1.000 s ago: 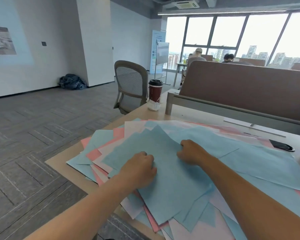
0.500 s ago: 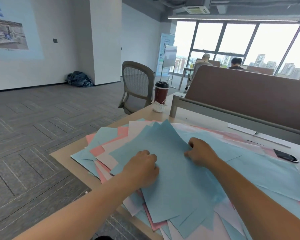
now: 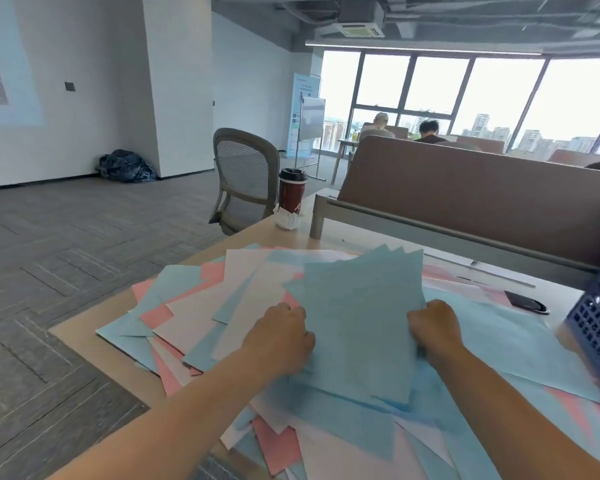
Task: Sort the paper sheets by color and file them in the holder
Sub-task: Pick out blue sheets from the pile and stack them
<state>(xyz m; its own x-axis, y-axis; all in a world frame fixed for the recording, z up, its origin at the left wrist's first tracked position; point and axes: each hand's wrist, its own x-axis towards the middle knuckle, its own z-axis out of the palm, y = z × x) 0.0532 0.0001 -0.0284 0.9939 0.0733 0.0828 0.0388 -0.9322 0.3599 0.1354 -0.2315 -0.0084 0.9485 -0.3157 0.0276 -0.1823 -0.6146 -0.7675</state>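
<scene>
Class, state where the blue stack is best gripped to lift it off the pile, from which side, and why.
Grip the blue stack at its left and right edges, one hand from each side, as the left hand and right hand do now. Its sheets are thin and fanned at the far corners, so a two-sided pinch probably keeps them together.

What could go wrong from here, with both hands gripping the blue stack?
The blue stack is fanned unevenly between the left hand and right hand, so sheets may slip out. The mixed pile overhangs the near edge of the table and could slide off.
</scene>
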